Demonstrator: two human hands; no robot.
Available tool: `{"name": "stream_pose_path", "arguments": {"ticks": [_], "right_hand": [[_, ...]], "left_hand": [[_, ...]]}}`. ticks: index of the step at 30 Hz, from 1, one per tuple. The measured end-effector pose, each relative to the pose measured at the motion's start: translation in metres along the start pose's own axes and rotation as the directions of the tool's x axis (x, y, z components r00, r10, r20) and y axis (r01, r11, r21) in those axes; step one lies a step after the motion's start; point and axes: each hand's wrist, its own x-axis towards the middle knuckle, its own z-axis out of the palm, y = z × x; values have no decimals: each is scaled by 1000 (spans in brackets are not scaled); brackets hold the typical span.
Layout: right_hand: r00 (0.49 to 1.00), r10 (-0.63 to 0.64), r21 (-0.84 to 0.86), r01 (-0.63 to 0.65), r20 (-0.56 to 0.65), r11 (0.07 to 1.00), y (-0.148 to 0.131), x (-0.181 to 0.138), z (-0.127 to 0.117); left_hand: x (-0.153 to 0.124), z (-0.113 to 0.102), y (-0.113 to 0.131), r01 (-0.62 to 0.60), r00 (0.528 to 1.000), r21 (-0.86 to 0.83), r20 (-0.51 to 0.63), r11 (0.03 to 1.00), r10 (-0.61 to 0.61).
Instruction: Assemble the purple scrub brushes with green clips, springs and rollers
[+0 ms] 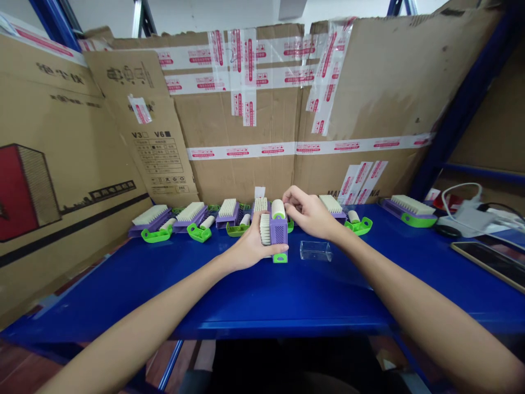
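One brush (279, 232) is sitting in the left hand (251, 244) over the table (254, 301) — fingers wrapping it, long axis running up-down in view. Right hand (310, 212) is hovering nearly closed, roller (278, 209) just left — can't tell if it's gripping anything.

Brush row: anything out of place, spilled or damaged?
Nothing looks spilled. The far-right brush is the odd one: no roller shows beside it, unlike the neighbouring brush. Behind, the cardboard looks patched, with a ragged top edge and tape at uneven angles.
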Motion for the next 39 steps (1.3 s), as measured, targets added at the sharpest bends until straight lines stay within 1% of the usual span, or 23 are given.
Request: {"name": "stream_pose_path", "arguments": {"ticks": [11,14,19,23,28,32,39], "right_hand": [[1000,2,2,-2,0,1000,0,0,-1],[1000,5,-1,-5,2,1000,1,0,-1],[1000,11,6,-11,8,1000,2,1,-1],[1000,-4,-15,4,5,1000,3,1,-1],[1000,-10,-37,10,7,999,4,0,-1],[1000,-11,-44,12,5,999,4,0,-2],[1000,-10,-50,10,9,999,4,1,-2]], "left_hand": [[-1,-2,-1,-6,1000,-6,-15,1000,6],[-1,-2,-2,-16,999,-7,-37,1000,16],[-1,-2,-3,-20,996,48,-83,999,24],[0,-3,-1,-7,997,71,-73,997,12],[1,-2,3,34,996,22,-80,999,-32],[2,0,4,29,994,-27,-103,999,-32],[3,0,2,62,991,-46,-113,997,-67]]}}
